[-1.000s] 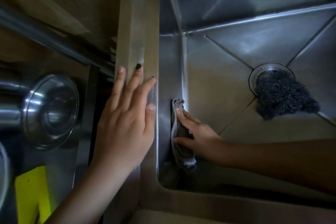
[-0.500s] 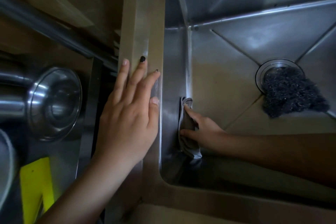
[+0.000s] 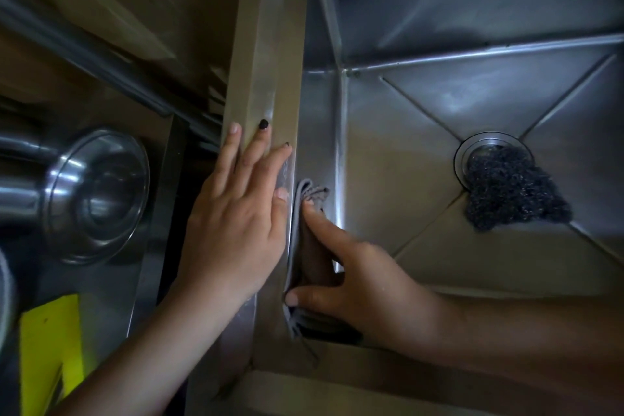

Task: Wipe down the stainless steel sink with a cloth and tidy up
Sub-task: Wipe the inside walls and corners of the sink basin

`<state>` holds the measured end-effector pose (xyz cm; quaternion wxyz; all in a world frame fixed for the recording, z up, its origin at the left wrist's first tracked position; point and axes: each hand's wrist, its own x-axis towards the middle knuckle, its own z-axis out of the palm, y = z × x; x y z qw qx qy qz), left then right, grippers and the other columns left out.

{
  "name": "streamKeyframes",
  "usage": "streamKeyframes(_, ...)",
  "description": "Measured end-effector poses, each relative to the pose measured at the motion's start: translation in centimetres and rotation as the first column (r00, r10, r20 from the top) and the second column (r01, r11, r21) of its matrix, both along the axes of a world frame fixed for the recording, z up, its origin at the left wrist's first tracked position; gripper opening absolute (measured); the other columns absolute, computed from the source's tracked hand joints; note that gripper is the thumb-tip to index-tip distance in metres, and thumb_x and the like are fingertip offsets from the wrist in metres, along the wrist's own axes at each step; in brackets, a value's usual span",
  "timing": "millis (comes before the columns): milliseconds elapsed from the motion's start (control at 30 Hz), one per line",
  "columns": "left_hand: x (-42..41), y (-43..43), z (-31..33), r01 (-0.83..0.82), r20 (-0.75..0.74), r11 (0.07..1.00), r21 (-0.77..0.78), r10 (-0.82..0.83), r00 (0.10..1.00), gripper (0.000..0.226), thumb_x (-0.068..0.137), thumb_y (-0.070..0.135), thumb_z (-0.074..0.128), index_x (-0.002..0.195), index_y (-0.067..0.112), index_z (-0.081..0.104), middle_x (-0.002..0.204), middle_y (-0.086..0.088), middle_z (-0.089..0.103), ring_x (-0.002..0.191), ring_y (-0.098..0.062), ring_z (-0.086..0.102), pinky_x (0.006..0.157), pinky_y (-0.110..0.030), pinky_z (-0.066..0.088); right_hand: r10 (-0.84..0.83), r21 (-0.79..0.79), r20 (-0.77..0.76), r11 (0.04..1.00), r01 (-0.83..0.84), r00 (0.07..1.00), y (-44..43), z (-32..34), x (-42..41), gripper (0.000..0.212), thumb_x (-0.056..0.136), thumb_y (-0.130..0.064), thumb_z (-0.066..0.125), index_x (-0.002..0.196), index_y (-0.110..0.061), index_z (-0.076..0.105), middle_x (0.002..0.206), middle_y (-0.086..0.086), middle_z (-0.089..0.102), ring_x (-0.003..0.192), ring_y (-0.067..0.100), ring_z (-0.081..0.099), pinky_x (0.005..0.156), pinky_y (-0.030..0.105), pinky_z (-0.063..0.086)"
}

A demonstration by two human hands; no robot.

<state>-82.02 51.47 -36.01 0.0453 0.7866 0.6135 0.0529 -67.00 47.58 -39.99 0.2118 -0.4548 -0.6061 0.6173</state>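
Observation:
The stainless steel sink (image 3: 422,159) fills the right half of the head view. My left hand (image 3: 236,233) lies flat on the sink's left rim (image 3: 266,44), fingers straight and spread. Inside the basin, my right hand (image 3: 364,284) presses a folded grey cloth (image 3: 309,192) against the left inner wall just below the rim. Its index finger is stretched along the cloth and its thumb lies across the cloth's lower end. The palm hides the rest of the cloth.
A dark steel-wool scourer (image 3: 506,189) lies half over the round drain (image 3: 472,149) at the basin's middle right. Left of the rim stands a shiny steel pot (image 3: 98,192), with a yellow object (image 3: 50,341) below it. A dark gap runs between the pot and the rim.
My right hand has slid the cloth up the left wall, from near the basin floor to just under the rim. My left hand has stayed flat on the rim.

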Motion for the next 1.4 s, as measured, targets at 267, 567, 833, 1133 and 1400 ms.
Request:
streamKeyframes(267,0.0,-0.1,-0.1,-0.006,-0.022,1.000,-0.001,0.006,1.000,0.048,0.091,0.025,0.029,0.134,0.010,0.043,0.147,-0.010,0.033,0.141,-0.027,0.013,0.114,-0.037,0.014,0.151,0.049,0.138,0.986,-0.159,0.979,0.5,-2.2,-0.2,0.104,0.076,-0.034,0.073,0.124,-0.040,-0.019,0.157,0.000,0.001,0.137,0.000,0.004,0.102,0.001,0.005)
streamKeyframes(567,0.1,-0.2,0.0,-0.006,-0.039,1.000,0.003,0.006,0.999,0.047,0.091,0.024,0.029,0.133,0.010,0.043,0.147,-0.010,0.034,0.141,-0.029,0.015,0.113,-0.036,0.014,0.206,-0.092,0.227,0.977,-0.190,0.952,1.8,-7.8,-0.1,0.107,0.076,-0.042,0.071,0.145,-0.035,-0.012,0.158,-0.001,0.007,0.137,0.020,0.031,0.092,0.008,0.022)
streamKeyframes(833,0.2,-0.2,0.2,-0.006,-0.034,1.000,-0.001,0.006,0.999,0.046,0.090,0.022,0.031,0.133,0.008,0.044,0.146,-0.011,0.035,0.141,-0.029,0.016,0.114,-0.033,0.011,0.257,-0.084,0.332,0.966,-0.243,0.908,2.0,-11.8,0.3,0.108,0.078,-0.031,0.072,0.147,-0.026,-0.012,0.157,0.006,0.013,0.125,0.030,0.046,0.090,0.018,0.033)
streamKeyframes(1133,0.2,-0.2,0.0,-0.013,-0.033,1.000,0.011,0.013,0.999,0.047,0.091,0.024,0.030,0.133,0.010,0.044,0.147,-0.010,0.035,0.141,-0.028,0.016,0.113,-0.032,0.012,0.109,-0.296,0.222,0.954,-0.040,0.969,2.0,-11.3,0.0,0.108,0.070,-0.030,0.078,0.148,-0.035,0.003,0.134,0.006,0.052,0.115,0.021,0.055,0.089,0.022,0.045)
streamKeyframes(1400,0.2,-0.2,0.0,-0.018,-0.034,0.999,0.032,0.019,0.999,0.046,0.091,0.024,0.029,0.131,0.010,0.047,0.145,-0.010,0.037,0.140,-0.030,0.020,0.112,-0.038,0.019,0.014,-0.354,0.115,0.935,0.027,0.993,1.4,-7.0,-0.2,0.103,0.067,-0.028,0.082,0.147,-0.033,0.017,0.135,0.000,0.052,0.120,0.014,0.051,0.104,0.032,0.042)
